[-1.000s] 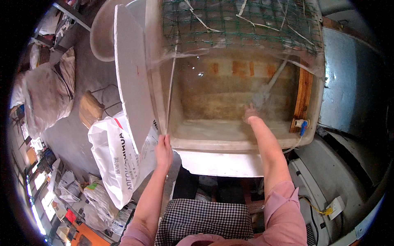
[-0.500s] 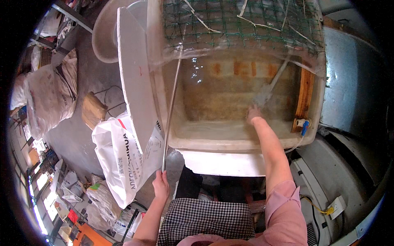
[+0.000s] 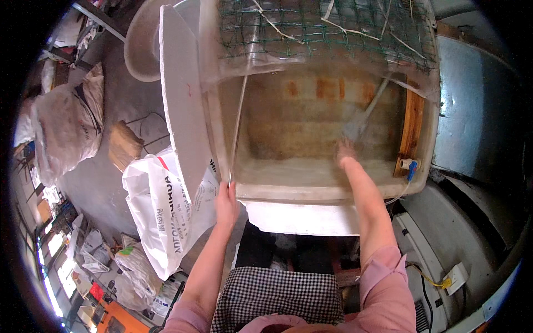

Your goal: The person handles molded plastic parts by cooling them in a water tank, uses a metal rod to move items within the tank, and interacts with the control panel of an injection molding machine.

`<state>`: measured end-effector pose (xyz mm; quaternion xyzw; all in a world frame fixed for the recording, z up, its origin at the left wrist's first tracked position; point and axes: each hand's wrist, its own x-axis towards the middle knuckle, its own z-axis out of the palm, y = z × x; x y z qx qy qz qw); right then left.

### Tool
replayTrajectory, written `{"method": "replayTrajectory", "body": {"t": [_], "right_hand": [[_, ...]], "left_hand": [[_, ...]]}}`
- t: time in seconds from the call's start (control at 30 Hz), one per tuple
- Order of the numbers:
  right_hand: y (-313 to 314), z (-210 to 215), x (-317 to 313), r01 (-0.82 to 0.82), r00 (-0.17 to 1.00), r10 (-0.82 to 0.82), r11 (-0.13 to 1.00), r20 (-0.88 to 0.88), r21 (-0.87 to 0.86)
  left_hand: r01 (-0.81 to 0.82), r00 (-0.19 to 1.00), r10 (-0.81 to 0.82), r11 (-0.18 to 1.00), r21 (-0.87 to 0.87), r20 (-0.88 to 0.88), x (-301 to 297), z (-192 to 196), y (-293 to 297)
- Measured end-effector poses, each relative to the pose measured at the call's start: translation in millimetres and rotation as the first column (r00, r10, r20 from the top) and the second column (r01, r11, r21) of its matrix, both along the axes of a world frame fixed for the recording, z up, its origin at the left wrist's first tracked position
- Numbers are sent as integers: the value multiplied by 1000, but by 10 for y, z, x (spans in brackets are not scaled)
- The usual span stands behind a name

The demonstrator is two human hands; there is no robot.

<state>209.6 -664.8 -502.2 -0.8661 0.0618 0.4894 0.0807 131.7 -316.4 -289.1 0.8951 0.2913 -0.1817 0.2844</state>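
Observation:
My left hand [image 3: 226, 202] is closed around the near end of a long, thin metal rod [image 3: 239, 122], beside the tub's near left corner. The rod slants away over the left side of the tub [image 3: 294, 193], and its far part passes beneath the green mesh [image 3: 311, 30]. My right hand [image 3: 345, 151] reaches into the murky water, its fingers blurred there. Just past those fingers is a pale, hazy shape [image 3: 355, 125] under the water, in line with a pale stick-like piece [image 3: 377, 95]. Whether the hand grips that shape is unclear.
A white foam board [image 3: 180, 100] stands along the tub's left side, near a white printed sack [image 3: 161, 205]. Clear sheeting [image 3: 255, 66] lies under the mesh. At the tub's right are a wooden strip [image 3: 410, 130] and a blue-handled valve [image 3: 411, 166].
My left hand has moved forward to the tub's near edge, and the rod has slid farther under the mesh. My right hand stays in nearly the same spot.

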Motion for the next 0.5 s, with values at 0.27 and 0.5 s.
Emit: {"method": "replayTrajectory", "body": {"t": [0.27, 0.5], "right_hand": [[30, -69, -65, -7, 990, 2, 999, -141, -38], [203, 164, -3, 8, 997, -14, 996, -73, -84]], "left_hand": [[-74, 971, 93, 993, 95, -220, -803, 613, 179], [-65, 998, 64, 997, 52, 22, -154, -128, 104]]}}
